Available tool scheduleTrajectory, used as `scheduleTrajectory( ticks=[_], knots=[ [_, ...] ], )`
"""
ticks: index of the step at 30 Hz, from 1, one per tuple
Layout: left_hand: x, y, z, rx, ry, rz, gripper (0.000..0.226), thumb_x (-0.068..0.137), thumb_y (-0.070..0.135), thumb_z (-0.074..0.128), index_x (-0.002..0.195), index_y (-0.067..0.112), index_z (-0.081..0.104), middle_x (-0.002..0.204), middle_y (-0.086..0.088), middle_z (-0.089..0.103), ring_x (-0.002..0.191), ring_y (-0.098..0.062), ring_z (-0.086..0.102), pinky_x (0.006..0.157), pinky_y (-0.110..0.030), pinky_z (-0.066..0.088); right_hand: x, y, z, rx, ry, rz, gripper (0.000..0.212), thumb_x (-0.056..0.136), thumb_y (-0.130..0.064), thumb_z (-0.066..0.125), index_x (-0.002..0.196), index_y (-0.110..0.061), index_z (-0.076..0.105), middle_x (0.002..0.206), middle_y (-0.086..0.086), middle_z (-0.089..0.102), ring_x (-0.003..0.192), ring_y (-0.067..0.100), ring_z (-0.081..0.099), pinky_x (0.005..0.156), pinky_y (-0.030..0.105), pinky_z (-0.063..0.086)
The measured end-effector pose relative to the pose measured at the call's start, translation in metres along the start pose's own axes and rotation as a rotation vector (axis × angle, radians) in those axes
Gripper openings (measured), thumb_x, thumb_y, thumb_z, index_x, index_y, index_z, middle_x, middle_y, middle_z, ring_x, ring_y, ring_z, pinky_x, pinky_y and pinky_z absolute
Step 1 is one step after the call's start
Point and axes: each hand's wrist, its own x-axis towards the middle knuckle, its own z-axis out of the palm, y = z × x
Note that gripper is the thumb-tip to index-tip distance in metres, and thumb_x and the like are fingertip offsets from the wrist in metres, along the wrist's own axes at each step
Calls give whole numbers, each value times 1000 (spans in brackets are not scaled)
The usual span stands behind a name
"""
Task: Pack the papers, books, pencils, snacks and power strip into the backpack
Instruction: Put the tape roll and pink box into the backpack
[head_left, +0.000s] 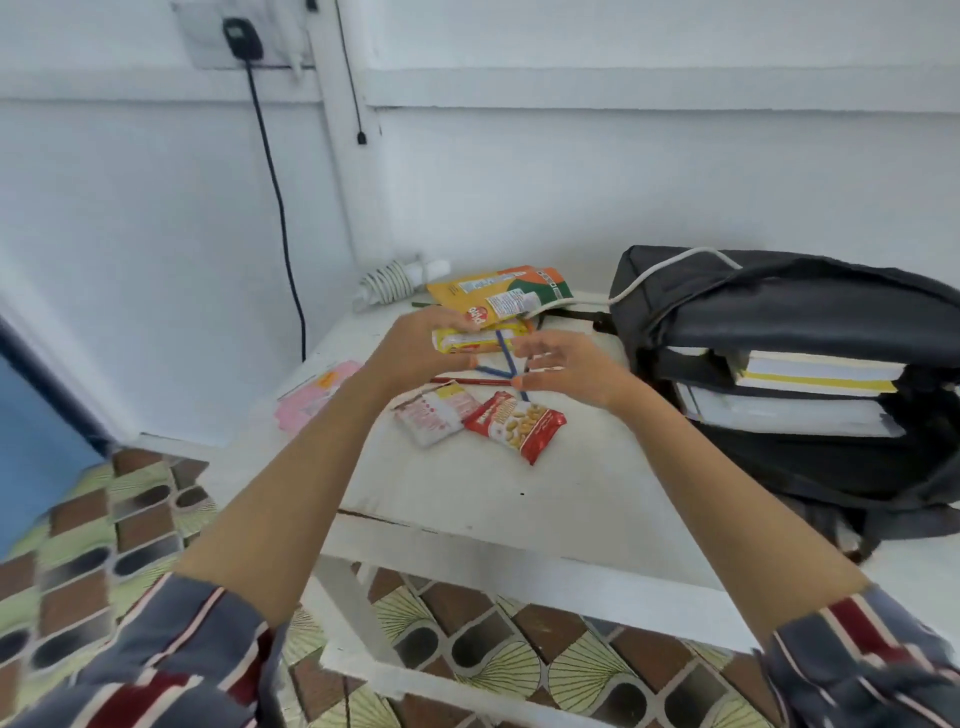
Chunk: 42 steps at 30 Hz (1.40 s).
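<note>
Both my hands hover above the crossed blue and red pencils (500, 370) in the middle of the white table (519, 493). My left hand (415, 348) reaches with loosely bent fingers toward a yellow snack pack (480, 339). My right hand (569, 370) has its fingers spread and holds nothing. Two red-and-white snack packs (511, 423) lie in front of the hands, and orange-green packets (498, 291) lie behind them. The black backpack (779, 312) lies open on the right with books (810, 375) inside. A white power strip (395, 280) with a coiled cord lies at the back by the wall.
Pink papers (317, 396) lie at the table's left edge. A black cable (275, 197) hangs down the wall from a plug at the upper left. A white cord (660, 270) runs over the backpack's top. Patterned floor tiles (104, 545) show below the table.
</note>
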Motion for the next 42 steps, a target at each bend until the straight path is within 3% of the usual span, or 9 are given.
scheduleTrajectory(
  ticks=[3, 8, 15, 19, 26, 30, 36, 39, 42],
  knots=[
    [-27, -38, -38, 52, 46, -99, 36, 72, 21, 78, 106, 27, 67, 121, 6, 60, 114, -8, 51, 95, -21, 35, 25, -21, 40, 6, -41, -13, 54, 79, -17, 74, 128, -16, 53, 121, 0, 57, 110, 15, 56, 90, 26, 46],
    [-67, -87, -85, 94, 77, -274, 48, 75, 25, 76, 120, 25, 60, 131, 5, 52, 123, -13, 45, 100, -27, 34, 68, -49, 97, 40, -80, -22, 52, 78, -17, 74, 127, -17, 54, 116, 3, 58, 111, 19, 56, 92, 28, 47],
    [-89, -116, -103, 51, 6, -379, 74, 73, 33, 78, 137, 28, 42, 143, 4, 39, 131, -16, 36, 108, -34, 30, 113, -62, 144, -70, -211, -4, 53, 83, -22, 69, 132, -17, 50, 130, 13, 52, 121, 20, 49, 98, 28, 37],
    [-88, -124, -102, 52, -65, -419, 89, 67, 34, 82, 142, 30, 33, 144, 1, 35, 134, -16, 32, 107, -31, 27, 131, -62, 152, -191, -318, 2, 55, 84, -25, 68, 135, -18, 47, 131, 8, 50, 119, 18, 47, 94, 26, 35],
    [-84, -139, -101, 13, -136, -468, 99, 62, 33, 86, 143, 30, 30, 148, 8, 33, 135, -12, 30, 108, -29, 26, 141, -66, 153, -197, -378, -12, 62, 81, -21, 71, 137, -21, 43, 92, -16, 40, 91, 12, 44, 69, 20, 35],
    [-79, -136, -107, 1, -90, -433, 94, 57, 27, 89, 138, 30, 40, 129, 9, 45, 120, -8, 39, 97, -22, 30, 144, -63, 152, -95, -368, 11, 69, 76, -14, 75, 136, -24, 43, 91, -15, 44, 75, 3, 43, 63, 18, 33],
    [-68, -123, -127, -68, -70, -363, 94, 47, 21, 92, 131, 29, 50, 125, 9, 51, 115, -8, 46, 89, -15, 37, 133, -62, 134, 268, -384, 53, 68, 77, -1, 70, 131, -36, 46, 99, 12, 69, 81, 21, 62, 73, 30, 50],
    [-57, -105, -135, -122, -117, -298, 96, 40, 30, 88, 130, 26, 53, 129, 9, 51, 117, -11, 48, 98, -26, 41, 119, -67, 119, 431, -346, 50, 61, 81, 7, 61, 129, -30, 50, 88, 5, 73, 78, 16, 67, 70, 24, 54],
    [-44, -86, -133, -177, -142, -226, 81, 55, 5, 87, 127, 23, 55, 125, 11, 52, 112, -8, 49, 90, -19, 46, 96, -67, 97, 474, -235, 51, 56, 83, 8, 59, 122, -32, 55, 96, -3, 67, 81, 9, 64, 59, 17, 48]
  ],
)
